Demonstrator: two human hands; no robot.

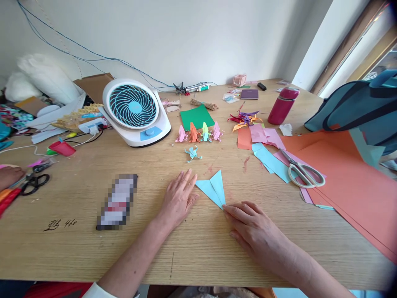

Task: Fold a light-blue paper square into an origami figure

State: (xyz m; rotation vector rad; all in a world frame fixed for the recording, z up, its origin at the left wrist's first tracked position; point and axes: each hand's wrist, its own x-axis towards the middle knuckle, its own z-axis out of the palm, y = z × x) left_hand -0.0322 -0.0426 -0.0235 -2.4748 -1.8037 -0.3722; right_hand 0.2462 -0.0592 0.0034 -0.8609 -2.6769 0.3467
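Observation:
A light-blue folded paper [214, 188] with two spread points and a creased middle lies flat on the table. At its left point, my left hand [178, 196] rests on the wood with fingers stretched out, open and holding nothing. The fingers of my right hand [254, 225] are together and press on the paper's lower tip. Just beyond lies a light-blue origami figure [192, 154] with thin legs. Behind it stands a row of several folded figures, among them an orange one [194, 133] and a yellow-green one [205, 131].
Scissors [305, 171] lie on paper strips and large orange sheets [347, 186] at right. A magenta bottle [283, 106] and a blue bag [350, 105] stand behind. At left are a white fan [133, 109], a blurred phone [117, 203] and another person's hand [10, 177] near black-handled scissors [35, 182].

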